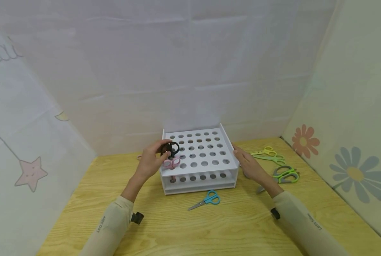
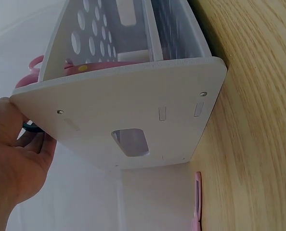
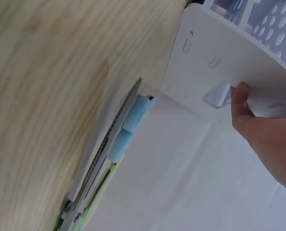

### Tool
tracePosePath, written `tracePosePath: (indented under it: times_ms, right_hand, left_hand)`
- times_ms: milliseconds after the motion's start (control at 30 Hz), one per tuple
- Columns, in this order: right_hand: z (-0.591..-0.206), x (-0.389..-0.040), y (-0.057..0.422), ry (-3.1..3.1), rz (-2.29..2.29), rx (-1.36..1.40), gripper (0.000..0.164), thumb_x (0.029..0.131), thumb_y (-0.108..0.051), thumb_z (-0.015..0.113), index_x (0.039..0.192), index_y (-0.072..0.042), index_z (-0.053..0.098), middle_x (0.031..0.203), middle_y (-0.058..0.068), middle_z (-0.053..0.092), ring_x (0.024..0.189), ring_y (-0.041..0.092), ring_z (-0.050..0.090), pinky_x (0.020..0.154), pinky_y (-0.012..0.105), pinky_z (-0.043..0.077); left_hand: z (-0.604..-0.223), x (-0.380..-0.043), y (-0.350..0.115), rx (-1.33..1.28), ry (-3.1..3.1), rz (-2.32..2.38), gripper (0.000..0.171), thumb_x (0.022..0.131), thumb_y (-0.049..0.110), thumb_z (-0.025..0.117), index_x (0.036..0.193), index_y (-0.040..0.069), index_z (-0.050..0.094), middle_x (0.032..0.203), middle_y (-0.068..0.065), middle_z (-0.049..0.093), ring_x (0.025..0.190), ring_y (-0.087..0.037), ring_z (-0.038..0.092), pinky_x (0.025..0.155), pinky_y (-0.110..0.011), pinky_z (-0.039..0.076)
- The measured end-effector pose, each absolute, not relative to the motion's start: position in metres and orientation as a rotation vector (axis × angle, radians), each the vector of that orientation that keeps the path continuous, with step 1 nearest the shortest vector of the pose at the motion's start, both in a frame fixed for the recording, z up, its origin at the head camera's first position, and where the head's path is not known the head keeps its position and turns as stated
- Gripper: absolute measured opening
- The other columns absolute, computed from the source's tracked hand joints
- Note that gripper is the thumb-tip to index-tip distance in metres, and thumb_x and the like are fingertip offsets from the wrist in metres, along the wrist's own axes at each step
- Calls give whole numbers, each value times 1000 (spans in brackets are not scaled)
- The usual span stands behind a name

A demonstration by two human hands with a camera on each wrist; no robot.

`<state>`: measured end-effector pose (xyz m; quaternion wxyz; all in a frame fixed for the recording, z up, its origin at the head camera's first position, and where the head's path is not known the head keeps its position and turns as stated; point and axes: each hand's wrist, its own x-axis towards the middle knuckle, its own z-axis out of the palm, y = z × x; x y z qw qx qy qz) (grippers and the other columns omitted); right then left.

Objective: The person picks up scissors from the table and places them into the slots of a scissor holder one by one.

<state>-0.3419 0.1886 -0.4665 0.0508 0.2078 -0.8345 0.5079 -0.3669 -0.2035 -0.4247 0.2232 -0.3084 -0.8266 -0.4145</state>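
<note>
A white rack [image 1: 204, 169] with rows of round holes stands on the table. At its left front corner my left hand [image 1: 151, 160] pinches black-handled scissors [image 1: 175, 150] by the finger loops, above the rack's top tier. Pink-handled scissors [image 1: 172, 163] stand in a front left hole, blades down, partly seen through the side in the left wrist view. My right hand [image 1: 248, 164] grips the rack's right side panel [image 3: 196, 62]. In the right wrist view one digit lies along the panel beside its cutout; the other fingers are hidden.
Blue-handled scissors [image 1: 211, 198] lie in front of the rack. To the right lie yellow scissors [image 1: 267, 150], light green scissors [image 1: 277, 158] and green-grey scissors [image 1: 288, 175]. A pink handle [image 1: 139, 157] shows beyond the left hand. White printed sheets [image 1: 193, 71] enclose the table.
</note>
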Motion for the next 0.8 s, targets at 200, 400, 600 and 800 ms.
tracePosePath:
  times_ms: [200,400,600,800]
  right_hand:
    - [-459,-335,184,-2569,1519,604,55,114,-26,26,160,1,16,164,23,16,150,40,14,118,57,15]
    - [-434,-315,175,-2572,1530,624,53,113,-18,28,158,8,17,162,29,17,149,46,14,117,60,16]
    - [-439,-318,177,-2581,1521,611,53,113,-19,28,158,7,17,162,28,17,149,44,14,118,59,16]
    - [-466,-340,188,-2549,1528,620,57,113,-31,27,161,-2,17,165,20,17,151,39,14,118,57,16]
  left_hand:
    - [-425,-369,-205,-870,-2298,-1164,45,90,-2,75,133,7,64,112,-11,67,99,-23,68,86,-38,57]
    - [-424,-369,-206,-888,-2247,-1313,42,91,-1,74,132,3,64,115,-13,70,101,-27,70,87,-38,57]
    - [-423,-371,-210,-828,-2177,-1496,35,95,7,71,130,2,65,114,-14,70,106,-27,69,91,-35,55]
    - [-414,-367,-219,-728,-2147,-1481,28,102,9,61,128,-3,64,114,-21,70,101,-33,69,87,-27,54]
